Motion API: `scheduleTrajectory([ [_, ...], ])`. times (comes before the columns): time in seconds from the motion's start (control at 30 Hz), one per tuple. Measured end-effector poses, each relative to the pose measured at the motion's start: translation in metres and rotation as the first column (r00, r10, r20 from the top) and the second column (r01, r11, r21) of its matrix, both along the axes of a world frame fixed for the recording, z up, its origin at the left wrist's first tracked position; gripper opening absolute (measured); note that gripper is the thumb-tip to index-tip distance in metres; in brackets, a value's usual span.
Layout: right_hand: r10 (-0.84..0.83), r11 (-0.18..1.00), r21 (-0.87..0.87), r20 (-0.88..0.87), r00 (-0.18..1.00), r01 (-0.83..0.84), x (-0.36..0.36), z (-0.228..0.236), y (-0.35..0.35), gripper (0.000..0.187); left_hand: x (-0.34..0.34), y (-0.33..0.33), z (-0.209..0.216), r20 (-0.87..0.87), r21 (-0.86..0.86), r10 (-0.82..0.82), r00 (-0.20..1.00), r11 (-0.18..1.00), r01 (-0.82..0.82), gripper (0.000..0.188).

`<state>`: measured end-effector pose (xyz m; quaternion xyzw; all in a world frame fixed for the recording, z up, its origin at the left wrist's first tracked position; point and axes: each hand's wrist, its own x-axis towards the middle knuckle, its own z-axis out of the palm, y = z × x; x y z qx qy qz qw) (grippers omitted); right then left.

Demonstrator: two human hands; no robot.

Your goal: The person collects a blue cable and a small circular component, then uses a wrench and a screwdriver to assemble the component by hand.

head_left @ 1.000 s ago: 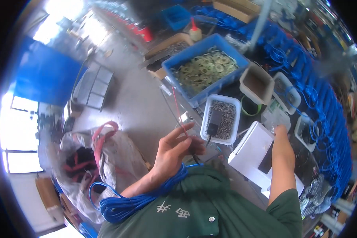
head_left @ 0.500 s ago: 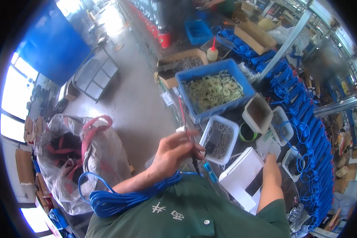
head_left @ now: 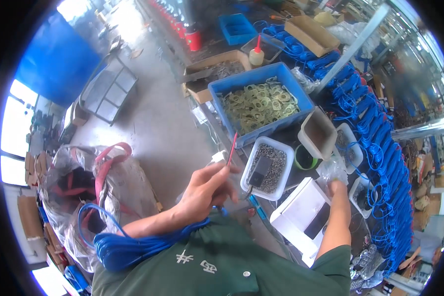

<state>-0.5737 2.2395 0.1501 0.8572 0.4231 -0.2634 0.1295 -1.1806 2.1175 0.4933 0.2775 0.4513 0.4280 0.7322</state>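
My left hand (head_left: 207,190) is closed, with a thin red wire-like piece (head_left: 233,148) pinched between thumb and fingers and pointing up. Over my left forearm lies a coil of blue cable (head_left: 128,250). My right hand (head_left: 336,187) reaches to a clear plastic bag (head_left: 332,169), its fingers hidden in or behind the film. Below that arm is a white box (head_left: 297,209) with a dark panel. Between my hands stands a white tub (head_left: 287,180) of small grey metal parts, with a black block (head_left: 260,170) lying on them.
Beyond the tub is a blue crate (head_left: 217,101) of flat yellowish rings. An empty-looking beige bin (head_left: 319,130) leans beside it. Bundled blue cables (head_left: 375,163) line the right side. A large whitish sack (head_left: 66,207) with pink straps stands at left.
My left hand has shifted slightly left and the red piece now tilts rightward. My right hand has pushed a little farther into the clear bag, which is bunched up higher. The whole view has shifted slightly.
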Motion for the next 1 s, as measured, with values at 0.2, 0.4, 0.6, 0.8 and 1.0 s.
scheduleTrajectory([
  [0.2, 0.084, 0.988, 0.124, 0.086, 0.993, -0.094, -0.050, 0.013, 0.001, 0.035, -0.021, -0.019, -0.019, 0.091, -0.021, 0.038, 0.995, 0.999, -0.036, 0.029],
  [0.4, -0.060, 0.929, 0.361, 0.354, 0.933, -0.077, -0.036, 0.041, -0.026, 0.032, 0.003, -0.004, -0.008, 0.133, -0.037, -0.076, 0.988, 0.996, 0.081, 0.033],
  [0.6, -0.410, 0.290, 0.589, -0.636, 0.654, 0.754, 0.013, 0.130, -0.061, 0.040, 0.019, 0.011, -0.012, 0.294, 0.048, -0.161, 0.942, 0.987, 0.154, 0.035],
  [0.8, -0.230, -0.107, 0.613, -0.781, 0.580, 0.783, -0.014, 0.202, -0.127, 0.060, 0.042, 0.018, -0.013, 0.375, 0.084, -0.296, 0.878, 0.955, 0.286, 0.037],
  [1.0, -0.364, 0.336, 0.938, 0.049, 0.930, 0.082, -0.043, 0.222, -0.171, 0.072, 0.049, 0.019, -0.015, 0.392, 0.066, -0.380, 0.838, 0.920, 0.386, 0.037],
])
